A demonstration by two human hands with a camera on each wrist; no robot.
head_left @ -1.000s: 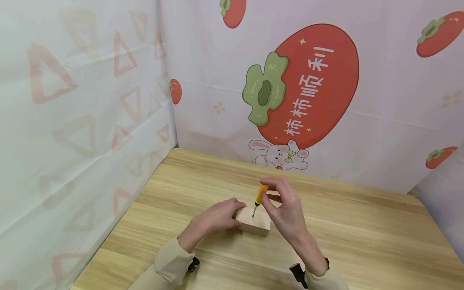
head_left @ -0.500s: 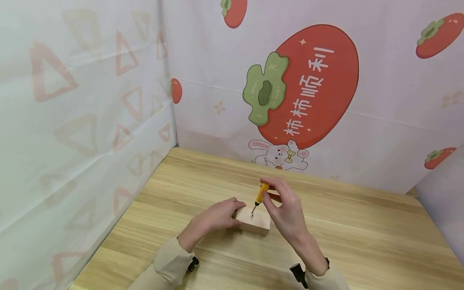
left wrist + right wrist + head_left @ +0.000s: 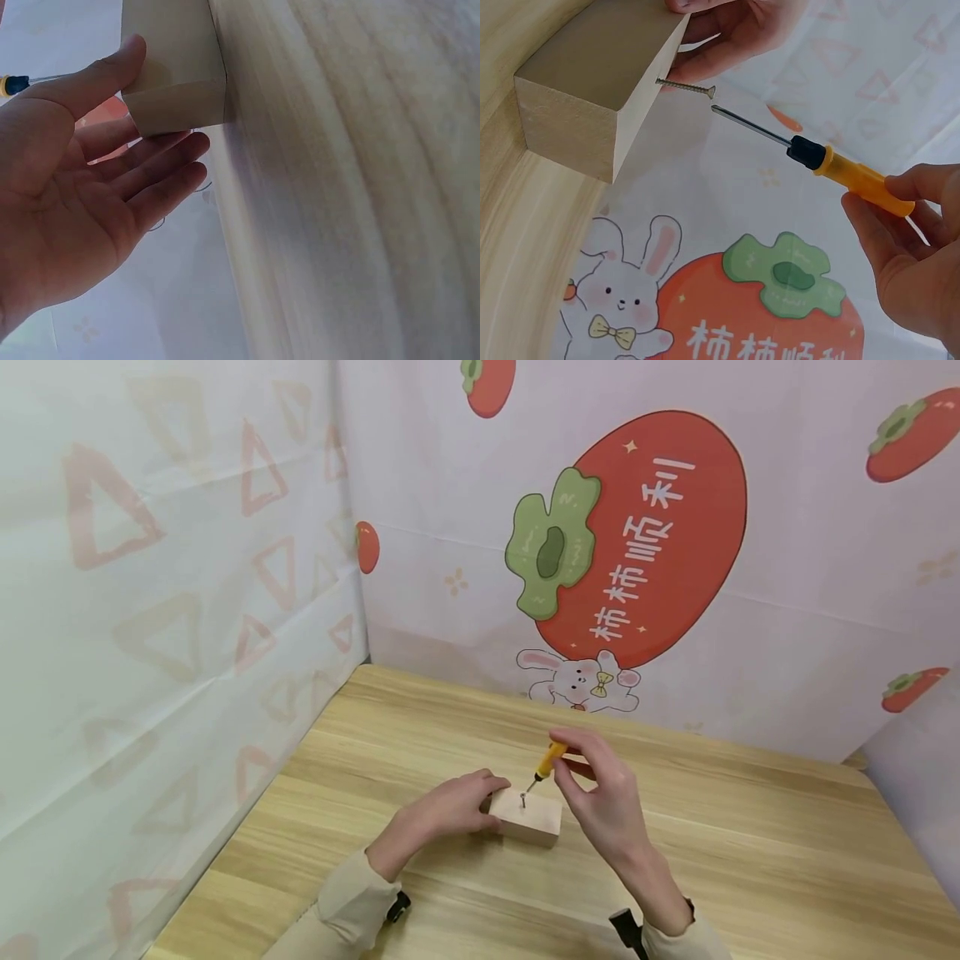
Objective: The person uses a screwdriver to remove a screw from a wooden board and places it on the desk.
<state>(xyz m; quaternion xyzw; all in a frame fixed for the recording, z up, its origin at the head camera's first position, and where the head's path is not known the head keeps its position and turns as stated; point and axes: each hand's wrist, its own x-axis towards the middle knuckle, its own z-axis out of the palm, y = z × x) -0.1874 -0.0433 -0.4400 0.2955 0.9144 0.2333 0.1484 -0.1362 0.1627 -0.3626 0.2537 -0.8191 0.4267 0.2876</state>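
A pale wooden block lies on the table. My left hand grips its left end, thumb on one side and fingers on the other, as the left wrist view shows. A screw stands in the block's upper face, most of its threaded shank exposed. My right hand pinches the yellow handle of a screwdriver between thumb and fingers. In the right wrist view the screwdriver's tip is close to the screw's head but apart from it, and its shaft slants away from the screw's line.
The wood-grain table reaches back to a fabric backdrop printed with a red persimmon and a rabbit. A white sheet with triangle prints hangs along the left edge. A black wrist camera mount sits by the right wrist.
My right hand has shifted right with the screwdriver, which leans more and whose tip has left the screw's head. The left hand and the block stay almost where they were.
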